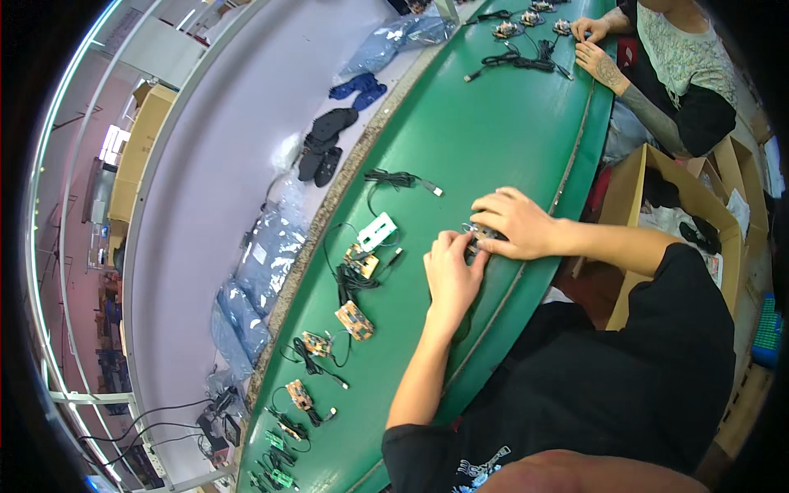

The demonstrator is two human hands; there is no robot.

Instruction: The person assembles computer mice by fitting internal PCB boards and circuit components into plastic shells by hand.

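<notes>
At the near edge of the green work surface (444,140), my two hands meet over a small dark part with thin wires (474,239), mostly covered by fingers. My left hand (454,271) pinches it from the left side with thumb and fingertips. From the right, my right hand (514,223) curls over it, thumb low and fingers bent across the top. Its exact kind is hidden. Left of my hands lie a white rectangular piece (377,232), a tan circuit board (360,261) and a black coiled cable with a plug (399,179).
Several more circuit boards (354,320) with cables run down the left side. Bagged parts (271,255) and black pads (329,131) rest beyond the belt's edge. A co-worker's hands (596,53) are at the far right. An open carton (629,205) stands by my right arm.
</notes>
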